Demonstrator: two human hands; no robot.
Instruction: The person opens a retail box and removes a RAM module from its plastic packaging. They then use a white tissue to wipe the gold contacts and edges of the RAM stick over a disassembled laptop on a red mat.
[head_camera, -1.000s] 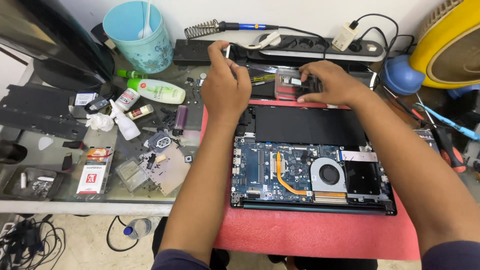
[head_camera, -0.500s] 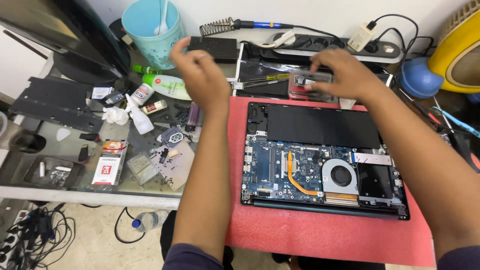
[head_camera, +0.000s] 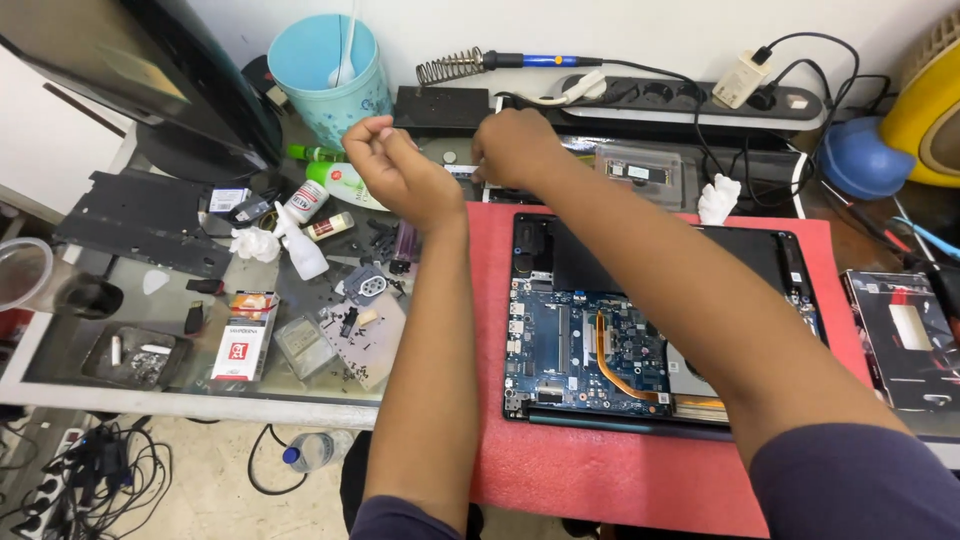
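An opened laptop (head_camera: 655, 255) lies bottom-up on a red mat (head_camera: 600, 480), its blue circuit board (head_camera: 575, 345) and copper heat pipe (head_camera: 620, 365) exposed. My right hand (head_camera: 515, 150) reaches across to the left, past the mat's far left corner. Its fingers are curled down over something I cannot see. A thin light strip (head_camera: 458, 170) pokes out beside it. My left hand (head_camera: 395, 165) hovers just left of the right hand, fingers curled and thumb pressed in. Nothing shows in it.
A clear case holding a small card (head_camera: 640, 172) and a white wad of tissue (head_camera: 718, 198) lie behind the laptop. A power strip (head_camera: 690, 100), soldering iron (head_camera: 500, 62) and turquoise cup (head_camera: 335, 70) line the back. Bottles (head_camera: 300, 245), screws and a black panel (head_camera: 140, 220) crowd the left.
My right hand has moved left, away from the clear case to the mat's far left corner. My left hand lifted, drew back and curled shut. The view shifted to the left.
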